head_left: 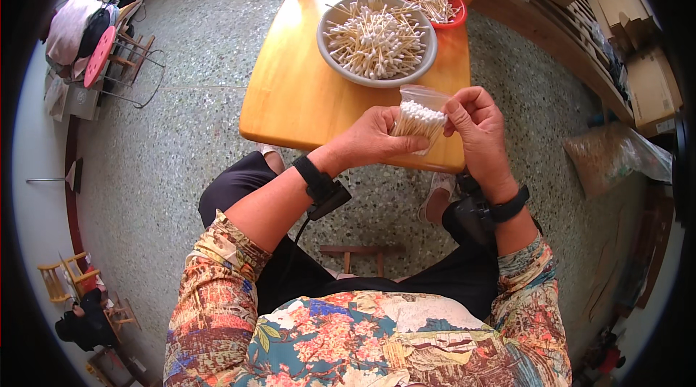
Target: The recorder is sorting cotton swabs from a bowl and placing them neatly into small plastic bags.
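Note:
A clear plastic bag (419, 120) packed with cotton swabs, their white tips toward its upper end, is held over the front of a wooden chair seat (290, 89). My left hand (377, 134) grips the bag from its left side, thumb across the front. At the bag's upper right edge, my right hand (475, 122) pinches the plastic between thumb and fingers. Beyond the bag, a grey bowl (326, 53) heaped with loose cotton swabs (377, 39) rests on the seat. Behind it to the right, a red basket (460, 15) contains more swabs.
Cardboard boxes (650, 89) and a large clear bag (605, 158) stand along the right side. A red round stool (101, 57) with things piled near it is at the far left. Small wooden chairs (72, 278) stand lower left on the speckled floor (181, 118).

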A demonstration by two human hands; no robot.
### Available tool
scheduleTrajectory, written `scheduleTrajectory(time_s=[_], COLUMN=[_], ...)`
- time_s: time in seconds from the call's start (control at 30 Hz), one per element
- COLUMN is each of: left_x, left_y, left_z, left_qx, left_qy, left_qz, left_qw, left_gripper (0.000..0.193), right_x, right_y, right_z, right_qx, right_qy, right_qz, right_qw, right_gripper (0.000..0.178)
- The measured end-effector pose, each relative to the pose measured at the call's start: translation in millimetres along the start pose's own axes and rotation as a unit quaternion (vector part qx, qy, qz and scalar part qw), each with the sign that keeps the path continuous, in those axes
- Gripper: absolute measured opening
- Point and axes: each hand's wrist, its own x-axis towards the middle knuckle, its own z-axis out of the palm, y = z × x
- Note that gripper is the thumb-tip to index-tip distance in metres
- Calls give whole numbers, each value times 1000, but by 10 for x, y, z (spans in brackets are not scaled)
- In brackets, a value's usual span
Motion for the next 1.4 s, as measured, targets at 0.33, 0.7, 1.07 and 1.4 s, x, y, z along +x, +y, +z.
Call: scheduleTrajectory(time_s=[0.33,0.7,1.07,1.4], left_x=[-4,18,23,5], left_y=[0,37,-5,-12], left_z=[-28,21,-31,-84], left_qx=[-26,-63,-96,-75], left_qy=[-53,-6,-36,-64], left_qz=[-5,-21,-54,-22], left_qw=[998,998,993,995], left_gripper=[32,37,37,33], right_x=[-32,-31,-24,-23], right_y=[-20,-7,10,-72], right_z=[1,36,18,67], right_qx=[-23,-260,-64,22], right_qy=[-113,-41,-47,-121], right_qz=[33,-27,65,23], right_qw=[993,964,995,992], right_gripper=[34,30,29,37])
